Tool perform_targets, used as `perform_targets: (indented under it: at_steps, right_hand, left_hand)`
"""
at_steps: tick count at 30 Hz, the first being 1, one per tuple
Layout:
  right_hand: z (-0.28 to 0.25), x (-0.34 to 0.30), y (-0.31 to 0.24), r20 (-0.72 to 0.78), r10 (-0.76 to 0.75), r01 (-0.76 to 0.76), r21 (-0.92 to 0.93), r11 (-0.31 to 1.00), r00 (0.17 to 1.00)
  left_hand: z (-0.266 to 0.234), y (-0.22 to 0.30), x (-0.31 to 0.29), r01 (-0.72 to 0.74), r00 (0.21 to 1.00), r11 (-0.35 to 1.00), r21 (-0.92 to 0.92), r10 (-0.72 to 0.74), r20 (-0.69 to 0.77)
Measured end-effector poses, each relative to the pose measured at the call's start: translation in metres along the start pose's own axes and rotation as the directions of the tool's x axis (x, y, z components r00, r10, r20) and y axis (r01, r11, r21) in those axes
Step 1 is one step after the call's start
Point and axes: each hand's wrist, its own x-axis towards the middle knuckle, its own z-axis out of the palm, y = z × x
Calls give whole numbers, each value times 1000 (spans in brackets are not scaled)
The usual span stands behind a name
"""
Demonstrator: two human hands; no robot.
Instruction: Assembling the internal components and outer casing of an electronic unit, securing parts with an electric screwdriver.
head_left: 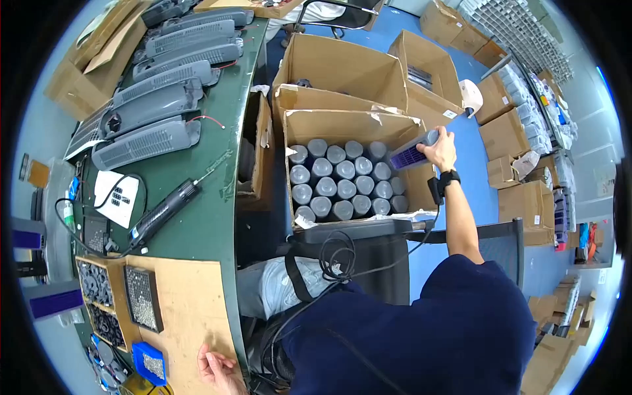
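My right hand [440,150] grips the grey end of a grey-and-purple cylinder [409,155], which tilts over the right side of an open cardboard box [355,122]. Its purple side has a slotted pattern. Below, several upright cylinders with round grey tops [345,170] stand packed in rows inside the box. A black band with a cable circles my right wrist. My left hand [217,370] rests at the edge of the wooden board [197,296] on the bench, its fingers loosely bent and apart, with nothing in them.
On the green bench [197,164] lie a corded electric screwdriver [164,214], a row of grey slotted housings [148,141], a black tray of small metal parts [142,296] and a blue bin [149,363]. More open cartons [342,66] stand behind the box; stacked cartons [520,204] line the right.
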Motion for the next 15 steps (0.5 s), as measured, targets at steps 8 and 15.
perform_targets:
  at_steps: [8,15]
  right_hand:
    - [54,-51,-5,46,-87,92,-131,987,995]
    - [74,-41,2,168,12,34,-263,964,986]
  left_hand:
    - [12,13,8,178,983,983,52,-180,44]
    - [19,15,6,160,987,973,168,-152,-61]
